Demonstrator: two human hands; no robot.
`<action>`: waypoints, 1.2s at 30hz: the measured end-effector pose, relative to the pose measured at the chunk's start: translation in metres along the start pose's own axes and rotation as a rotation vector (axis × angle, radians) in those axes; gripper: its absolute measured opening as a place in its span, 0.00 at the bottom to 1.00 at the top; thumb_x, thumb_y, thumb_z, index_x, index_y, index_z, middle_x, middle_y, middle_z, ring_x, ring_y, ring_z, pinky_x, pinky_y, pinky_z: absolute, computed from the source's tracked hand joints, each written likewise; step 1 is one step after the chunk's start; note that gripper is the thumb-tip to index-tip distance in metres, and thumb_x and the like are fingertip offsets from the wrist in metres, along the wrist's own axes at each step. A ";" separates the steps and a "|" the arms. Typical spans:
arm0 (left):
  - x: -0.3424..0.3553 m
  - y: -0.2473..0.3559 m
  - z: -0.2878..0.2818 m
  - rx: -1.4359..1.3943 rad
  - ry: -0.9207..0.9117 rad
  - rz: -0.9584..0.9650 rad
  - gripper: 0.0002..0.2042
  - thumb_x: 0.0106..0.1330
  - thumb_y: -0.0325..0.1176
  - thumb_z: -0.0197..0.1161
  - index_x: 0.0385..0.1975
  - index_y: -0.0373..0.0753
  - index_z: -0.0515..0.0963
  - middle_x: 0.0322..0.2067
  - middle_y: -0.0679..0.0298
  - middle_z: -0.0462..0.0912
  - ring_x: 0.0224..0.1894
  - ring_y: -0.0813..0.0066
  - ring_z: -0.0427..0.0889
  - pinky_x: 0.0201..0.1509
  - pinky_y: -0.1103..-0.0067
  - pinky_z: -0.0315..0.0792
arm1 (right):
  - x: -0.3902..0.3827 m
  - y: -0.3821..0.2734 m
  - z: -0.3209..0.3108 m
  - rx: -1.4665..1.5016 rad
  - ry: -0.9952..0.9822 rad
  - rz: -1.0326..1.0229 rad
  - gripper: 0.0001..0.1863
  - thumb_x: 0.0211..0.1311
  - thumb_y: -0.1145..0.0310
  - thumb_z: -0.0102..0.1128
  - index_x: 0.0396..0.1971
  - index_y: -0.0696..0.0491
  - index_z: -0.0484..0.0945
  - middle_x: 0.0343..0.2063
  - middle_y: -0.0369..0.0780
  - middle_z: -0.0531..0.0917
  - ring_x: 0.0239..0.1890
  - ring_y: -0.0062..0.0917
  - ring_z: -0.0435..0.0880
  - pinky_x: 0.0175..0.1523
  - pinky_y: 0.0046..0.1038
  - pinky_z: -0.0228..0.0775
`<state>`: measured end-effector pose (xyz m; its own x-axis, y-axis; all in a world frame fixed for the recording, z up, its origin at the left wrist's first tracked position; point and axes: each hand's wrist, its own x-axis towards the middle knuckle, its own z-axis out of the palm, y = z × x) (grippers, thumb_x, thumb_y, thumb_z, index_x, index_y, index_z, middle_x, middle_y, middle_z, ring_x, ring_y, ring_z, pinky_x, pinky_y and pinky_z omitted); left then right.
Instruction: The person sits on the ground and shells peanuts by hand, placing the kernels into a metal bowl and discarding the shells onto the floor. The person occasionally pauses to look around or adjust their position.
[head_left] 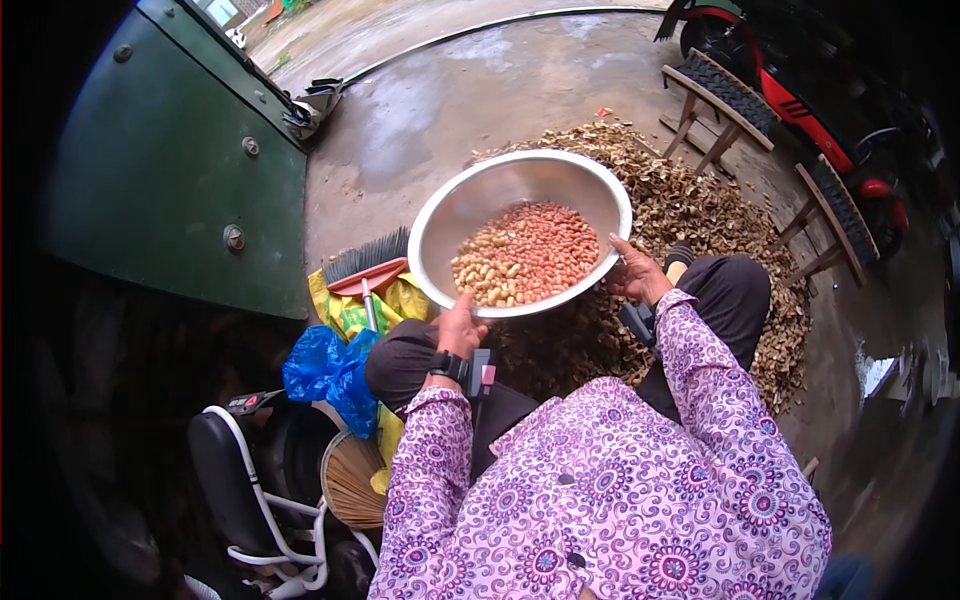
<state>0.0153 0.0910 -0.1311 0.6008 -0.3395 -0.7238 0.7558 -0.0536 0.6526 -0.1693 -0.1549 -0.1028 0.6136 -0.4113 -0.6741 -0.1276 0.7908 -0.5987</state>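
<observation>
A wide metal basin is held up in front of me, tipped a little. My left hand grips its near left rim, and my right hand grips the rim at the right. The fingers under the basin are hidden. Inside, shelled reddish peanuts fill most of the heap, while paler unshelled peanuts gather on the near left side. Below and behind the basin spreads a big pile of peanut shells.
Left of me stand a dark green metal door, a broom, a blue plastic bag, a straw brush and a white-framed seat. Small benches and a red motorbike are at the right.
</observation>
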 end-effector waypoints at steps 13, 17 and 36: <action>-0.013 -0.001 0.015 -0.039 -0.154 0.059 0.14 0.58 0.26 0.50 0.45 0.34 0.64 0.36 0.58 0.75 0.37 0.64 0.77 0.36 0.66 0.76 | 0.026 -0.004 -0.021 -0.194 0.077 -0.216 0.18 0.46 0.77 0.47 0.41 0.64 0.64 0.27 0.46 0.76 0.25 0.34 0.79 0.31 0.36 0.76; -0.025 -0.010 0.034 0.008 -0.297 0.103 0.14 0.59 0.24 0.49 0.46 0.34 0.63 0.39 0.59 0.73 0.39 0.66 0.76 0.38 0.67 0.76 | -0.015 -0.001 -0.053 -0.090 0.053 -0.374 0.15 0.49 0.74 0.53 0.40 0.58 0.68 0.30 0.36 0.75 0.29 0.22 0.75 0.32 0.24 0.70; -0.076 -0.020 0.069 0.885 -0.549 -0.304 0.12 0.57 0.35 0.51 0.36 0.33 0.67 0.22 0.55 0.77 0.20 0.69 0.77 0.19 0.78 0.71 | -0.013 0.040 -0.146 -0.280 0.847 -0.672 0.25 0.39 0.75 0.61 0.42 0.63 0.67 0.34 0.45 0.77 0.36 0.32 0.77 0.41 0.28 0.69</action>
<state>-0.0636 0.0534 -0.0736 0.0557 -0.5597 -0.8268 0.2650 -0.7901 0.5527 -0.2964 -0.1840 -0.1809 -0.0919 -0.9774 -0.1905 -0.2060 0.2058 -0.9567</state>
